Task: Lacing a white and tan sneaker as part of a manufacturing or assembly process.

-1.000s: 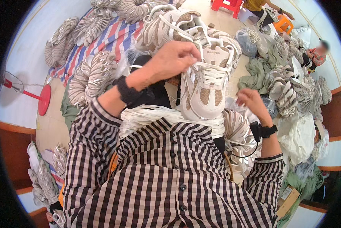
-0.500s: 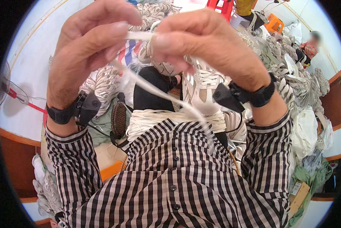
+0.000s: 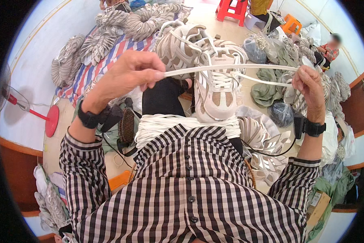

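Observation:
A white shoelace [image 3: 267, 66] is stretched nearly level between my hands, above a beige and white sneaker [image 3: 216, 99]. My left hand [image 3: 139, 72] pinches one part of it between thumb and fingers. At the other side my right hand [image 3: 310, 83] is closed on the lace, and a second strand runs from it back to the sneaker's upper eyelets. Crossed lacing shows on the sneaker, its toe pointing toward me. A thick bundle of white laces [image 3: 153, 131] lies across my lap. More sneakers [image 3: 176, 44] of the same kind sit just beyond.
Coiled rings of shoe uppers [image 3: 143, 24] lie on a striped sheet [image 3: 78, 87] at the far left. A red fan [image 3: 52, 121] stands left. Red [image 3: 231, 10] and orange [image 3: 292, 24] stools are farther off, near other people. Bags and shoe parts crowd the right.
My hands have moved apart from close together, the right one far to the right. The lace's hanging length is now drawn out between them, and the sneaker is in plain sight.

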`<state>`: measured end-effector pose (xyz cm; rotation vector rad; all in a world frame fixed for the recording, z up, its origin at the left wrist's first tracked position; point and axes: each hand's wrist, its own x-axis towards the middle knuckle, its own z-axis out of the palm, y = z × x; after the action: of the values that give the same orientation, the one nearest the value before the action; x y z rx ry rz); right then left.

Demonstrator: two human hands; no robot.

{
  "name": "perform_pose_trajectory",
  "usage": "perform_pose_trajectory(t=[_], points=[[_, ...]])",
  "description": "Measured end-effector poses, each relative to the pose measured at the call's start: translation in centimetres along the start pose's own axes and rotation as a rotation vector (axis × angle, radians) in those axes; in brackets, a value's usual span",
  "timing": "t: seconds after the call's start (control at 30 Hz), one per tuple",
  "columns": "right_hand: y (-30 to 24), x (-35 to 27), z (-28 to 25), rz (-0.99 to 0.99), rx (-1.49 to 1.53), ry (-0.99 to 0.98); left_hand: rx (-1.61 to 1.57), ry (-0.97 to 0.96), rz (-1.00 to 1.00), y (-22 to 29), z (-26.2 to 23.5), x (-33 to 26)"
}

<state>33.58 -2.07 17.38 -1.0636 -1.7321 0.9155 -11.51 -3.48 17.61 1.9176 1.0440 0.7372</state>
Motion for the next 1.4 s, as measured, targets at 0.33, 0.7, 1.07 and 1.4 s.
perform_pose_trajectory(t=[0.33, 0.7, 1.07, 1.4], points=[[10.9, 0.5, 1.4, -0.089, -0.625, 0.147, -0.065, -0.166, -0.002, -2.9, 7.4, 7.5], [5.1, 3.7, 14.0, 0.099, 0.314, -0.321, 0.144, -0.089, 0.210, -2.2, 9.9, 11.4], [7.3, 3.1, 13.3, 0.125, 0.140, -0.164, 0.314, 0.157, 0.276, -5.4, 9.5, 14.8], [7.8, 3.9, 13.6, 0.081, 0.227, -0.077, 0.741, -0.130, 0.004, -5.2, 8.7, 20.0]])
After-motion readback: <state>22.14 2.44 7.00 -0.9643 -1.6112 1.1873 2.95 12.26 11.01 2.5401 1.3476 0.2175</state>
